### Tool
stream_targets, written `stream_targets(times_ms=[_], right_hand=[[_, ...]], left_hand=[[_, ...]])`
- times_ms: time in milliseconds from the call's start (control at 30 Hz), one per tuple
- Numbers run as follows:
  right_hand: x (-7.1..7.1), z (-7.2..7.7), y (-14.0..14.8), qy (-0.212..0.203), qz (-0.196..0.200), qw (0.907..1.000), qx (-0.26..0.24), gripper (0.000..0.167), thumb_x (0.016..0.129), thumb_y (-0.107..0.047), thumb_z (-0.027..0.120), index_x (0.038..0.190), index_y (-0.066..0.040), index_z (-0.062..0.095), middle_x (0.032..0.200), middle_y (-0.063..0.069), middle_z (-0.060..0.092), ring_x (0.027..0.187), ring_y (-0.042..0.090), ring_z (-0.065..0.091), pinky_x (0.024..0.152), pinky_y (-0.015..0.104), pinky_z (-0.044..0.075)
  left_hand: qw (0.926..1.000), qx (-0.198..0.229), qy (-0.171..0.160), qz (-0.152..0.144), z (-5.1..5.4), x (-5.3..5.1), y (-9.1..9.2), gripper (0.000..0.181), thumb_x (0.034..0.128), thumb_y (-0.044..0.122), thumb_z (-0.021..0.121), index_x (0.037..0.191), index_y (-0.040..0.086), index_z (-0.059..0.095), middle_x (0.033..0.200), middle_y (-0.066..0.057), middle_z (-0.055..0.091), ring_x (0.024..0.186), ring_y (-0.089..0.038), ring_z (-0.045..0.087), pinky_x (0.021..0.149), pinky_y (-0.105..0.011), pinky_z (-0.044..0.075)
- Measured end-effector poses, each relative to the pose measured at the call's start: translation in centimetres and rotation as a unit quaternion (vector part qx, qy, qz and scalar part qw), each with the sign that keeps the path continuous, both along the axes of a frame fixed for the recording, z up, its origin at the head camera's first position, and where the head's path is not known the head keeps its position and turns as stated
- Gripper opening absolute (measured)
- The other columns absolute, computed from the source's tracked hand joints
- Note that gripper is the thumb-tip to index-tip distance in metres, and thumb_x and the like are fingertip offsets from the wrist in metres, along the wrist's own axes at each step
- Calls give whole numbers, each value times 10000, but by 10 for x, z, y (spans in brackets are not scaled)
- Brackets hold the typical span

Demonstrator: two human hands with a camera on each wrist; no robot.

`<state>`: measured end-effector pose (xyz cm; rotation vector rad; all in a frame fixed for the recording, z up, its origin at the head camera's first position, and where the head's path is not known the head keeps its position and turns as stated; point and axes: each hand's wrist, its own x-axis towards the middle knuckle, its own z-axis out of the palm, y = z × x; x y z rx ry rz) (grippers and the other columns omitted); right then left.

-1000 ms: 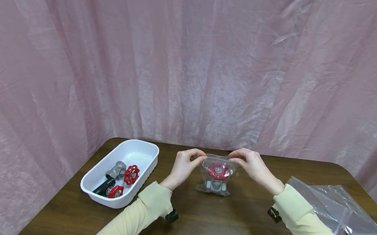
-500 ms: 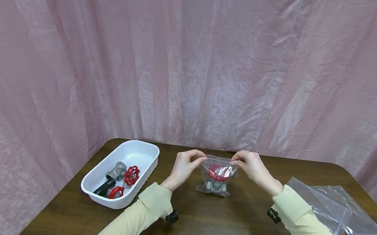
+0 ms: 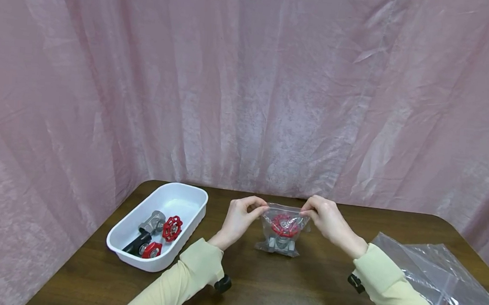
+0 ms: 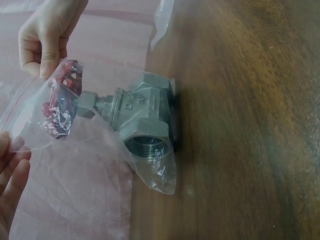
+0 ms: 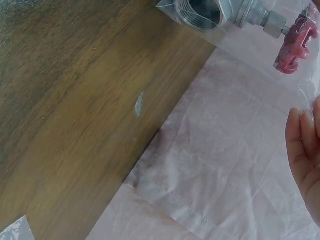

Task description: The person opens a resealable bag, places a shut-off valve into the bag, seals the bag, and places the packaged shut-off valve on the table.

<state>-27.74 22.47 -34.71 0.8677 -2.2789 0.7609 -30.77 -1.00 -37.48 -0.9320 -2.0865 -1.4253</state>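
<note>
Compared with one second earlier, the right hand (image 3: 328,221) lies slightly farther from the left hand (image 3: 239,218), towards the right end of the mouth of a transparent zip bag (image 3: 268,228); the left hand keeps its place at the other end. Thumb and fingers of each hand are clamped on the film. Inside the bag, upright on the table (image 3: 268,293), is a grey metal valve (image 3: 281,243) with hexagonal ends, a threaded bore, raised lettering and a scalloped red handwheel (image 3: 284,225). The dark wood-grained table ends just behind the hands, before a crinkled pink curtain (image 3: 249,86). To the left, well apart, a white rounded tray (image 3: 191,226) holds further valves (image 3: 152,223); to the right lie flat plastic bags (image 3: 416,271). Wood surface separates both from the zip bag.
</note>
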Motion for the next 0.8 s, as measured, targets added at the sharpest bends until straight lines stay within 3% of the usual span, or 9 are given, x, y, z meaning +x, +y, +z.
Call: stream_targets(times_ms=[300, 467, 600, 800], right_hand=[[-1, 2, 7, -98, 87, 9998, -134, 165, 706, 35, 719, 735, -112, 650, 733, -69, 592, 614, 66, 545, 524, 228, 439], [0, 0, 8, 44, 59, 9999, -146, 156, 708, 15, 728, 761, -115, 661, 745, -75, 601, 640, 40, 538, 549, 232, 438], [-2, -2, 7, 148, -28, 9997, -178, 157, 717, 14, 726, 773, -116, 658, 757, -74, 598, 642, 44, 525, 552, 242, 431], [2, -6, 6, -227, -139, 9992, -286, 136, 755, -28, 710, 838, -122, 657, 810, -77, 593, 659, 63, 535, 566, 254, 444]], left_hand=[[10000, -6, -22, 40, -1, -1, 3, 61, 814, 141, 681, 826, 81, 678, 718, 73, 625, 587, -70, 536, 513, -306, 452], [9989, 40, -438, -142, -4, -2, 4, 130, 832, 170, 666, 905, 63, 670, 773, 45, 633, 640, -90, 562, 563, -302, 478], [9969, -161, -714, -295, -8, -3, 6, 205, 839, 207, 655, 1000, 82, 677, 846, 44, 653, 718, -72, 580, 616, -265, 470], [9976, -281, -589, -219, -11, -1, 9, 183, 847, 168, 640, 966, 46, 707, 904, -19, 669, 802, -63, 603, 657, -244, 480]])
